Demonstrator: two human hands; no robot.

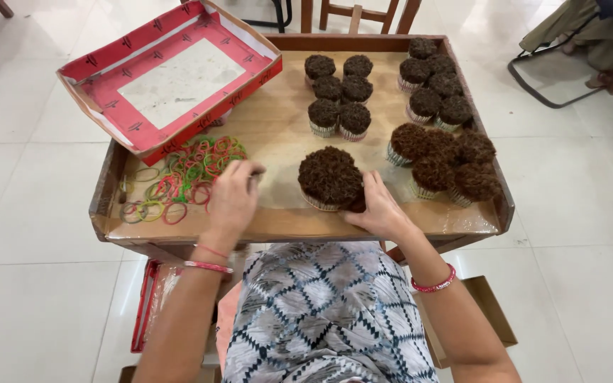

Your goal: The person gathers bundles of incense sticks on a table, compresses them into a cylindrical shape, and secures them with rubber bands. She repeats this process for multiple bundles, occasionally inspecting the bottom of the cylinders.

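A shallow wooden tray (278, 220) is seen from above on a white tiled floor, with the person seated at its near edge. The right hand (379, 209) is pressed against the right side of a large round dark brown bundle (330, 177), its fingers curled closed around the bundle's lower edge at the near middle of the tray. The left hand (233, 196) is laid at the right margin of a loose heap of coloured rubber bands (179, 177) in the tray's near left part; its fingers are bent downward, but whether a band is pinched cannot be told. Smaller dark bundles in pale wrappers are set in clusters: one group (338, 96) at the far middle, another (431, 85) at the far right, and a third (445, 159) just right of the large bundle. A red cardboard box lid (172, 71) is propped tilted on the tray's far left corner.
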